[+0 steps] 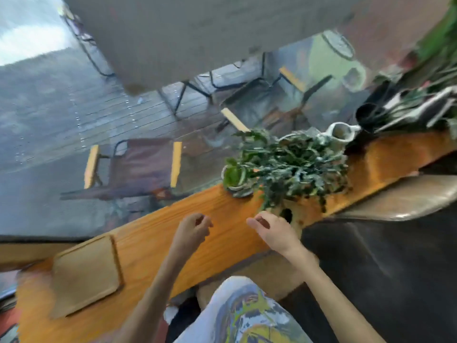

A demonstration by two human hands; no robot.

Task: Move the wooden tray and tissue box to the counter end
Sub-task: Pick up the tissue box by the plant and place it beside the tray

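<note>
The flat wooden tray (86, 276) lies on the orange wooden counter (153, 241) at its near left end. The wooden tissue box (293, 216), with a dark oval hole in its side, stands further right, partly hidden under plant leaves. My right hand (274, 231) is at the box's near end with its fingers curved and thumb apart; whether it touches the box is lost in blur. My left hand (191, 227) hovers over bare counter between tray and box, fingers loosely curled, holding nothing.
A leafy potted plant (291, 164) and a small green pot (235, 177) stand just behind the tissue box. A white jug (342, 133) and more plants sit further right. A dark seat (371, 268) is beside the counter. A window with folding chairs outside runs behind it.
</note>
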